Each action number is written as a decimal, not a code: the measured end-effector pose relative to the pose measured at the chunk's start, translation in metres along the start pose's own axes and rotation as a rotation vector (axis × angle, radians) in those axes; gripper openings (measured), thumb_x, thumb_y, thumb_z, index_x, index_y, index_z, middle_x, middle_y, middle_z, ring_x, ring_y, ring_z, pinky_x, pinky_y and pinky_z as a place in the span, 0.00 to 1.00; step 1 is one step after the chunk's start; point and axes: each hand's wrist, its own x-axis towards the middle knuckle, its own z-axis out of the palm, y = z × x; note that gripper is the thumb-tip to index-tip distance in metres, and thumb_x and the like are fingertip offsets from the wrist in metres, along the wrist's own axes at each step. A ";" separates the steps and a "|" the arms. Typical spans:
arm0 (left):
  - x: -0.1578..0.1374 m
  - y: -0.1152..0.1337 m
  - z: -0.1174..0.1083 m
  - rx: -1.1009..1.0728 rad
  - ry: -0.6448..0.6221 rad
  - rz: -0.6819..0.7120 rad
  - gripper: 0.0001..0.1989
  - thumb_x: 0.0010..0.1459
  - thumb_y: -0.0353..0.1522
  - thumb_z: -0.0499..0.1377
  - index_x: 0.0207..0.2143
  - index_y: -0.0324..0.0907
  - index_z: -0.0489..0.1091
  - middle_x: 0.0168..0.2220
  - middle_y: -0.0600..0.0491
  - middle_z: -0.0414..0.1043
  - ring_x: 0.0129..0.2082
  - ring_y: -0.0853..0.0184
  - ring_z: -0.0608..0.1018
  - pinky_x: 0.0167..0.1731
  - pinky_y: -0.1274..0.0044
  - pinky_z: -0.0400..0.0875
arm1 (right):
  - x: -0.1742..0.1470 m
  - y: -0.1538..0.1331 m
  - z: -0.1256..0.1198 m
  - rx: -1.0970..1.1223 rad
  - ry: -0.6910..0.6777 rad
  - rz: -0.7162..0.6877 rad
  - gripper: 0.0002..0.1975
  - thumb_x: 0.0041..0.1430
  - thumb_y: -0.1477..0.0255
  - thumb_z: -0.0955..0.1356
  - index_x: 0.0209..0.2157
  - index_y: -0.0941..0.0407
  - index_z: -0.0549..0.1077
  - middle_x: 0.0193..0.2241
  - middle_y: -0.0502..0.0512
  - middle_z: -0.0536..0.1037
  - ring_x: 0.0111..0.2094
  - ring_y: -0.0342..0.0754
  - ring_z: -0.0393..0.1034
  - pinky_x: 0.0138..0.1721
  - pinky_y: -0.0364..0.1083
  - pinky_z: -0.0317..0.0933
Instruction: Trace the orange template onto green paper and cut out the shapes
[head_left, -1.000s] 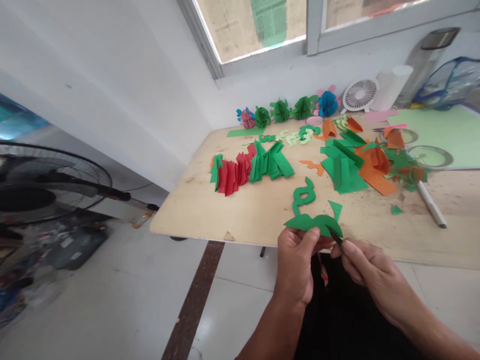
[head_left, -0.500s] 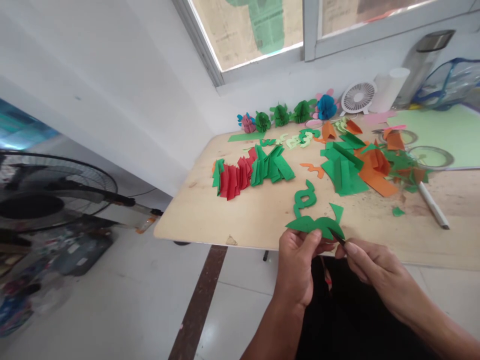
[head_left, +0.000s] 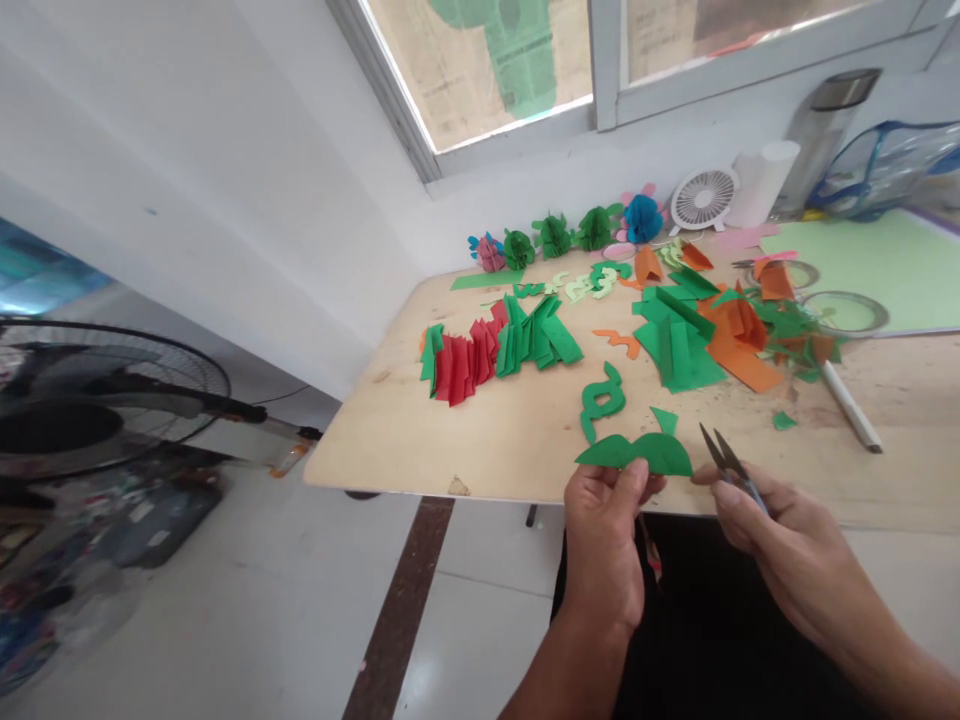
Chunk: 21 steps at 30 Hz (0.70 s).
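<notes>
A wavy-edged piece of green paper [head_left: 637,454] is pinched between the thumb and fingers of my left hand [head_left: 611,520], just above the table's front edge. My right hand [head_left: 780,520] is closed round a pair of scissors [head_left: 727,458], whose dark blades are parted and point up and left, apart from the paper. Beyond the held paper lies a green cut-out with a ring-shaped middle [head_left: 602,400]. A small green triangular scrap [head_left: 664,420] rests close to the paper's upper edge.
Red folded papers [head_left: 457,365] and green folded papers [head_left: 536,335] stand in a row on the wooden table [head_left: 390,430]. More green [head_left: 679,345] and orange paper [head_left: 742,345] piles up right, near a white marker [head_left: 851,407]. Paper figures [head_left: 555,237] and a small fan [head_left: 703,200] line the wall.
My right hand has drawn the scissors away from the green paper to the right, and the blades now show parted. My left hand keeps its hold on the paper.
</notes>
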 end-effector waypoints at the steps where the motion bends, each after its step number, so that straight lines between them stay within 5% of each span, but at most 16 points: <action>1: -0.002 -0.002 0.002 -0.004 -0.005 -0.010 0.09 0.50 0.31 0.66 0.35 0.39 0.74 0.36 0.50 0.78 0.38 0.65 0.78 0.41 0.73 0.72 | 0.002 -0.004 0.003 0.009 -0.012 -0.010 0.17 0.54 0.56 0.70 0.32 0.56 0.75 0.16 0.46 0.62 0.19 0.43 0.55 0.18 0.42 0.51; 7: -0.006 0.002 -0.002 0.045 -0.008 -0.031 0.05 0.51 0.31 0.65 0.31 0.39 0.73 0.33 0.51 0.78 0.33 0.68 0.78 0.38 0.75 0.71 | 0.019 -0.026 0.007 0.004 -0.150 -0.057 0.11 0.54 0.61 0.71 0.27 0.54 0.74 0.23 0.50 0.72 0.26 0.47 0.65 0.28 0.44 0.62; 13: 0.000 0.020 -0.020 0.322 -0.076 -0.068 0.07 0.48 0.33 0.66 0.25 0.38 0.72 0.22 0.53 0.74 0.23 0.70 0.75 0.29 0.79 0.68 | 0.037 -0.042 -0.005 -0.173 -0.354 -0.086 0.13 0.53 0.59 0.70 0.25 0.55 0.76 0.24 0.52 0.74 0.28 0.49 0.65 0.30 0.45 0.60; 16: 0.001 0.019 -0.021 0.331 -0.044 -0.034 0.08 0.49 0.33 0.66 0.25 0.38 0.72 0.21 0.53 0.74 0.24 0.70 0.75 0.29 0.79 0.68 | 0.038 -0.040 -0.005 -0.109 -0.253 -0.083 0.15 0.55 0.56 0.69 0.30 0.55 0.76 0.21 0.49 0.69 0.24 0.44 0.59 0.24 0.43 0.55; 21: 0.002 0.005 -0.010 0.008 0.100 0.033 0.08 0.49 0.32 0.65 0.25 0.40 0.68 0.27 0.54 0.76 0.30 0.68 0.78 0.40 0.74 0.71 | 0.016 -0.014 0.007 0.227 -0.045 0.029 0.20 0.60 0.53 0.64 0.31 0.56 0.73 0.16 0.45 0.56 0.19 0.42 0.48 0.19 0.42 0.46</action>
